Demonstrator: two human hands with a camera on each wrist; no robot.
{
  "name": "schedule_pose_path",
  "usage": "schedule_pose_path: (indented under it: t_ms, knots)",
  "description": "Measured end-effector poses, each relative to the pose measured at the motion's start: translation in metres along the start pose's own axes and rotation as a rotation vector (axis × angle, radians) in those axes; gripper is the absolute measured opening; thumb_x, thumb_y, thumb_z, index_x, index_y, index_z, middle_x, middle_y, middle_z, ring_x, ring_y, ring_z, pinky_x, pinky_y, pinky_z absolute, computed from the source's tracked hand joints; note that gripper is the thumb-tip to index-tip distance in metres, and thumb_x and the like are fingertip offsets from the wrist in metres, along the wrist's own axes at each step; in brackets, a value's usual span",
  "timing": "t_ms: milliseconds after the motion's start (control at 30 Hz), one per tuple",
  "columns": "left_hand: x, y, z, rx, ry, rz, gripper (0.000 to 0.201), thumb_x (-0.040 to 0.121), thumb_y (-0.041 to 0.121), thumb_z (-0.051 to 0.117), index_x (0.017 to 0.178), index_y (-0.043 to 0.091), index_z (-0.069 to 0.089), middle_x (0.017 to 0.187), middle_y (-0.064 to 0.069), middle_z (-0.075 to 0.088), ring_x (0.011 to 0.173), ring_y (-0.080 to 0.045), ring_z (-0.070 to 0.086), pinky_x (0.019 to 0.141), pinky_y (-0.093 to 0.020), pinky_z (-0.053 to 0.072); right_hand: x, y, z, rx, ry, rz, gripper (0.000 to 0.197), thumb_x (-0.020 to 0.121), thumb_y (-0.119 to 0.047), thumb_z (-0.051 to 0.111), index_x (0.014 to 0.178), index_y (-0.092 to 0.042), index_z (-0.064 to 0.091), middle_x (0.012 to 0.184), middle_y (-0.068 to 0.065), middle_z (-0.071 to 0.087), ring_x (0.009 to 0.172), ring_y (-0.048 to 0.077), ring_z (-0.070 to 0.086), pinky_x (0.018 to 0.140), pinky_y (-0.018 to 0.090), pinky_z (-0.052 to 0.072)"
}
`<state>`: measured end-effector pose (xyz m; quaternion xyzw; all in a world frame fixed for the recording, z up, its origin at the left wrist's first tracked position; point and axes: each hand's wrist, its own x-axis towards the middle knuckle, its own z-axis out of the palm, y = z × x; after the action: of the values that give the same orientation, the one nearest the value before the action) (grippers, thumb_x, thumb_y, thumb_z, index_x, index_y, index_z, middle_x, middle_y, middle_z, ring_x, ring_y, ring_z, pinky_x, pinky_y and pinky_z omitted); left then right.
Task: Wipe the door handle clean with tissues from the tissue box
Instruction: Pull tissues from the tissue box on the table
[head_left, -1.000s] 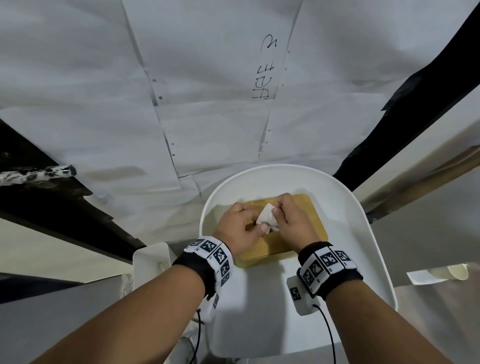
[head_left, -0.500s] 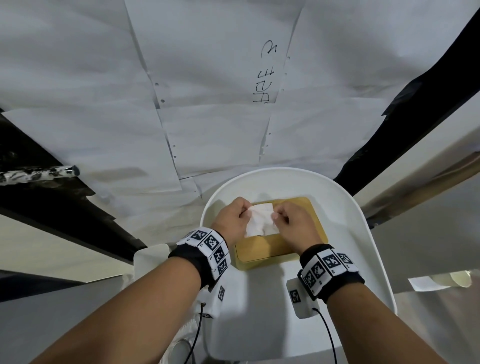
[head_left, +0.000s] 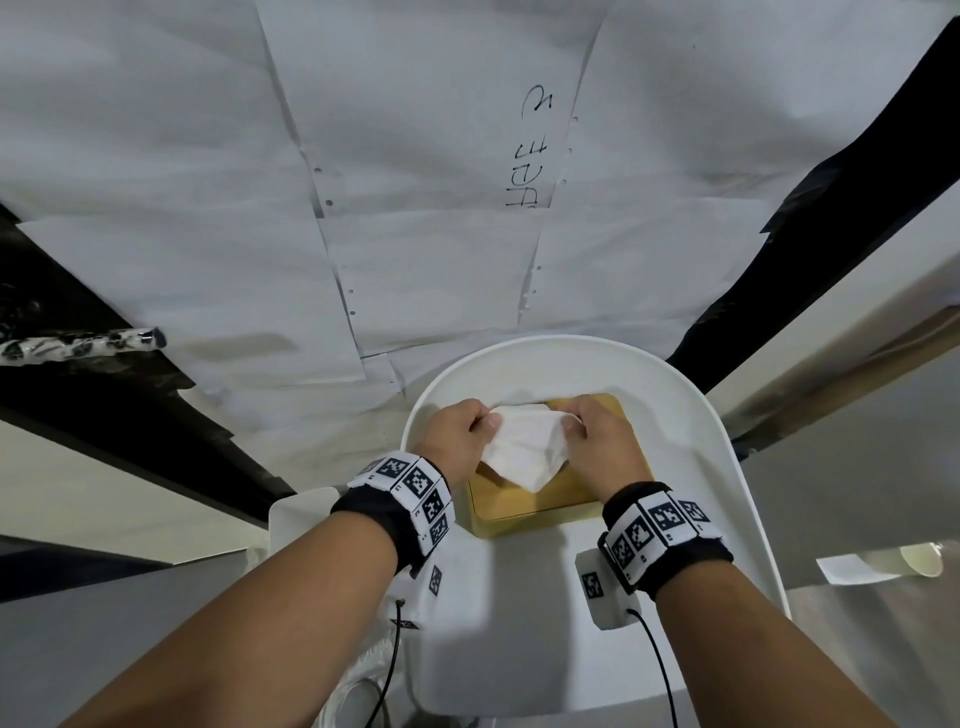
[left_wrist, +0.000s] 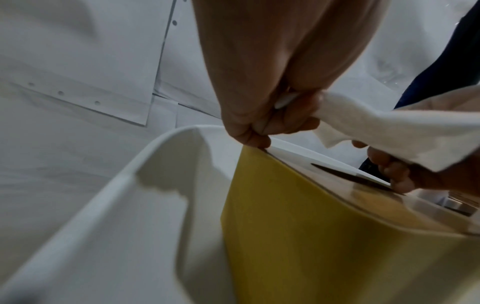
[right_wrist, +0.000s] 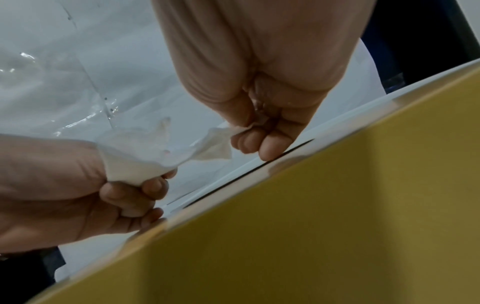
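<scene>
A white tissue hangs stretched between my two hands just above the yellow tissue box with its wooden lid. My left hand pinches the tissue's left end and my right hand pinches its right end. In the left wrist view the tissue runs right from my left hand, over the lid's dark slot. In the right wrist view my right hand pinches a tissue corner, little finger touching the box. A speckled door handle sticks out at the far left.
The box sits on a white chair seat with a raised rim. Behind it is a surface covered in taped white paper sheets with black strips on both sides. A paper cup lies at the right edge.
The crumpled tissue between my hands has been pulled up out of the box and spread. My hands have moved apart, the left one further left.
</scene>
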<state>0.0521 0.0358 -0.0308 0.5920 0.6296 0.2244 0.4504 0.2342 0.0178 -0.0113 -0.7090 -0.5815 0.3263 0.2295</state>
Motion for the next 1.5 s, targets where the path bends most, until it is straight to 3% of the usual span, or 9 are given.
schedule_pose_path:
  t_ms: [167,267,367,533,767,900,1067,1367,1500]
  knots:
    - [-0.003,0.002,0.000,0.007,0.018,0.021,0.013,0.096,0.024,0.054,0.105,0.016,0.057,0.074,0.009,0.053,0.072,-0.011,0.053,0.062,-0.020,0.042,-0.002,-0.001,0.001,0.040,-0.008,0.006,0.023,0.093,-0.014,0.049,0.112,-0.015,0.060,0.102,0.002,0.060,0.091,0.014,0.051,0.079,0.022,0.038]
    - [-0.009,-0.001,0.000,0.081,0.014,0.139,0.026,0.092,0.012,0.057,0.110,0.028,0.050,0.103,0.005,0.057,0.094,-0.009,0.056,0.082,-0.024,0.047,-0.003,-0.002,0.003,0.117,0.028,0.005,0.021,0.093,-0.013,0.048,0.109,-0.021,0.058,0.089,0.001,0.058,0.080,0.016,0.054,0.069,0.022,0.042]
    - [-0.016,-0.008,0.002,0.155,-0.035,0.217,0.028,0.091,0.002,0.051,0.107,0.023,0.062,0.127,0.006,0.044,0.114,-0.010,0.048,0.095,-0.017,0.032,-0.003,-0.005,0.005,0.199,0.030,0.002,0.020,0.093,-0.010,0.046,0.105,-0.024,0.053,0.082,0.002,0.056,0.071,0.019,0.056,0.064,0.020,0.045]
    - [-0.022,-0.011,0.009,0.266,0.009,0.142,0.014,0.080,0.045,0.068,0.088,0.034,0.069,0.140,0.013,0.034,0.133,-0.013,0.030,0.115,-0.041,0.019,-0.003,-0.016,0.009,0.311,-0.012,-0.012,0.026,0.092,-0.006,0.043,0.101,-0.029,0.052,0.092,0.014,0.063,0.081,0.032,0.064,0.077,0.043,0.056]
    - [-0.024,-0.006,0.010,0.182,0.082,0.229,0.026,0.073,0.052,0.071,0.085,0.032,0.058,0.097,0.012,0.059,0.094,-0.013,0.057,0.091,-0.040,0.045,-0.011,-0.027,0.007,0.447,-0.200,-0.049,0.050,0.087,0.012,0.038,0.110,-0.030,0.051,0.095,0.019,0.063,0.074,0.026,0.065,0.072,0.035,0.057]
    - [-0.024,-0.006,0.009,0.131,0.080,0.200,0.013,0.080,0.031,0.073,0.088,0.024,0.065,0.098,0.008,0.063,0.095,-0.013,0.061,0.090,-0.033,0.048,-0.013,-0.030,0.007,0.444,-0.194,-0.081,0.052,0.082,0.013,0.041,0.110,-0.029,0.052,0.097,0.016,0.066,0.089,0.037,0.064,0.079,0.046,0.057]
    - [-0.028,-0.004,0.001,0.068,0.064,0.199,0.015,0.083,0.034,0.070,0.082,0.019,0.067,0.093,0.003,0.067,0.090,-0.013,0.063,0.086,-0.033,0.049,-0.017,-0.036,0.006,0.367,-0.188,-0.159,0.049,0.086,0.011,0.036,0.109,-0.027,0.053,0.071,-0.001,0.054,0.062,0.008,0.047,0.062,0.020,0.044]
    - [-0.046,0.005,-0.020,-0.067,0.091,0.195,0.017,0.087,0.020,0.063,0.071,0.025,0.063,0.081,0.005,0.068,0.083,-0.007,0.063,0.082,-0.024,0.046,-0.021,-0.059,0.010,0.308,-0.138,-0.227,0.046,0.078,0.009,0.051,0.103,-0.029,0.056,0.069,-0.005,0.043,0.066,-0.001,0.047,0.070,0.018,0.043]
    - [-0.056,0.011,-0.029,-0.180,0.091,0.154,0.021,0.091,0.028,0.059,0.076,0.015,0.066,0.071,-0.002,0.065,0.070,-0.012,0.058,0.072,-0.029,0.045,-0.024,-0.068,0.013,0.274,-0.152,-0.251,0.038,0.081,-0.001,0.056,0.103,-0.033,0.052,0.070,-0.003,0.047,0.066,0.011,0.050,0.061,0.025,0.044]
